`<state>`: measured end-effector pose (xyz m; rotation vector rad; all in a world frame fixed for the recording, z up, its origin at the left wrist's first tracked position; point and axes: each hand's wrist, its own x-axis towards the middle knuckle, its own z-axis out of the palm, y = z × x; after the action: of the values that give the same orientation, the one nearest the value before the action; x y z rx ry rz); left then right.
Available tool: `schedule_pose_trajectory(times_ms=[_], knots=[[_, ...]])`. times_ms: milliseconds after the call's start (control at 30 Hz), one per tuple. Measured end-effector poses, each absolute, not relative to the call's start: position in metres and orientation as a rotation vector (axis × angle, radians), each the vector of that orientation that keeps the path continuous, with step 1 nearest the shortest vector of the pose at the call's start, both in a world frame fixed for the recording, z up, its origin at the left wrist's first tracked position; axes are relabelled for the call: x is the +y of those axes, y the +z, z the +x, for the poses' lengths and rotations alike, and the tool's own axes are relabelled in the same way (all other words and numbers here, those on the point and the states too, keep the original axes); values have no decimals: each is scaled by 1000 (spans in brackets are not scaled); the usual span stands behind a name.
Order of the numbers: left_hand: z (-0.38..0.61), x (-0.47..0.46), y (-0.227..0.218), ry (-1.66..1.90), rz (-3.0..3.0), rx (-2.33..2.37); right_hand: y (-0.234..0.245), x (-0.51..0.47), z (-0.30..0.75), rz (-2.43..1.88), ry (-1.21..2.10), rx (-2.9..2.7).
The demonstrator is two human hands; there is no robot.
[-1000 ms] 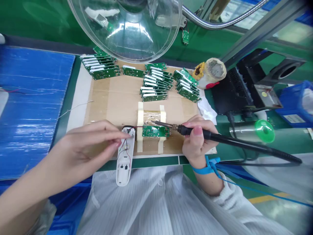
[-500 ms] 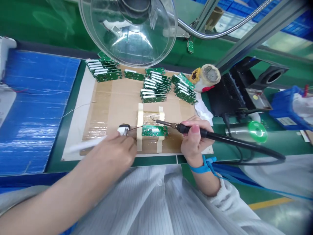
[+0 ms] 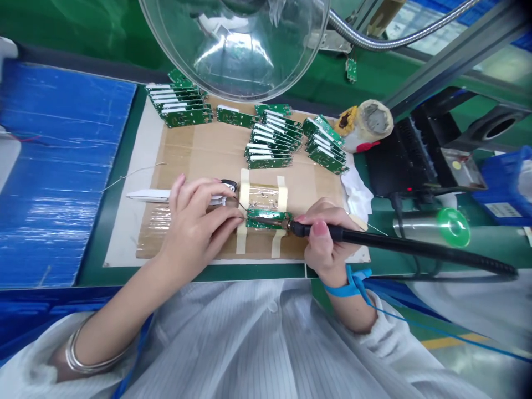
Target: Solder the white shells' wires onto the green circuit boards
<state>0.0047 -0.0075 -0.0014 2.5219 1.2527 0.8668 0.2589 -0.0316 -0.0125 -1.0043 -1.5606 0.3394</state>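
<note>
The right hand (image 3: 328,246) clenched the iron (image 3: 394,242), tip on the board (image 3: 270,215); the left hand (image 3: 193,224) lay spread-fingered over the casing (image 3: 145,195).

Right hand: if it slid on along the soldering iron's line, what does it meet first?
The green circuit board, which the soldering iron tip seems to touch; just beyond it, fingertips of the left hand, though height is unclear.
</note>
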Motion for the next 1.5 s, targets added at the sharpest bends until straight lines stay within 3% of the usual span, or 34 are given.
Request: schedule_pose_trajectory(times_ms=[467,700,1000,1500], knots=[[9,-6,6,810,2445,1256,-5,-30,258,-1033,349,-1496],[-1,-2,-6,1026,2512,1089,-4,-29,255,-1092,289,-1361],[-7,12,-5,1027,2548,996,-7,-32,259,-1250,246,-1469],[3,-4,1,946,2496,1166,-9,-34,257,-999,367,-1518]])
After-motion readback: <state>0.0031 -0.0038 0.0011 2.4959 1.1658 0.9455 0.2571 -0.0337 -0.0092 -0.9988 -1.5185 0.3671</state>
